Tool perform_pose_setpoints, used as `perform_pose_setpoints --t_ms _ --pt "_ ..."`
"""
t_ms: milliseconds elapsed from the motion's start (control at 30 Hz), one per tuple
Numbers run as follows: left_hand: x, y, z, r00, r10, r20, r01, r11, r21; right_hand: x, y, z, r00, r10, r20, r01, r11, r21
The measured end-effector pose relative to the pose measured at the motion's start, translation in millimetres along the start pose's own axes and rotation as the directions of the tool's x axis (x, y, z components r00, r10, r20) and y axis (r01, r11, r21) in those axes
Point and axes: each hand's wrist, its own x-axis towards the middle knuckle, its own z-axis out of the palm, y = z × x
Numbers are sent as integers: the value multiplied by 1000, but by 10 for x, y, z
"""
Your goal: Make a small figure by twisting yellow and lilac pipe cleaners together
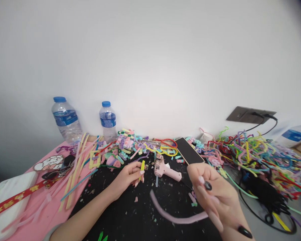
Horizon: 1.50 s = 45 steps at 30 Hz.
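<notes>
With fingers of left hand [129,175], pinching a yellow piece [142,165]; with right hand [217,199], apparently gripping a lilac strip [178,220]. Keep its free end clear of glue gun [168,171].

One head-worn view here, peering forward and down at close range across the dark surface [115,221], catching the hands [215,197] near in the lower half while the pale wall [160,67] fills the upper half!
</notes>
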Motion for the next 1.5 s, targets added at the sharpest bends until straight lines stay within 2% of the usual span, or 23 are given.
perform_pose_setpoints --t_ms 100,167,233,333,500,667,900,1133,1500 --pt "2 -15 6 1000 1 -22 -1 1000 -15 148 206 -17 984 142 106 -140 990 -21" --pt "5 -22 11 999 3 -46 -3 1000 6 338 364 -43 989 147 24 -144 986 -88" --pt "6 -23 17 998 8 -70 -5 999 43 526 509 -86 993 75 -87 -89 983 -163" --pt "1 -22 31 999 11 -53 -7 997 72 701 680 -154 960 -93 -264 9 954 -300" --pt "-14 -51 66 999 19 34 -21 999 50 727 856 -192 906 -238 -350 54 886 -461" --pt "-30 -81 99 998 -7 57 5 1000 23 702 915 -176 882 -337 -329 97 814 -573" --pt "-49 -55 144 999 -42 27 41 998 47 686 916 -155 865 -370 -339 131 818 -560" --pt "-84 -58 187 995 -33 95 27 997 69 700 990 -192 769 -459 -445 107 779 -618" --pt "-94 -38 217 993 -6 118 -7 994 109 706 995 -166 755 -479 -448 63 733 -677"
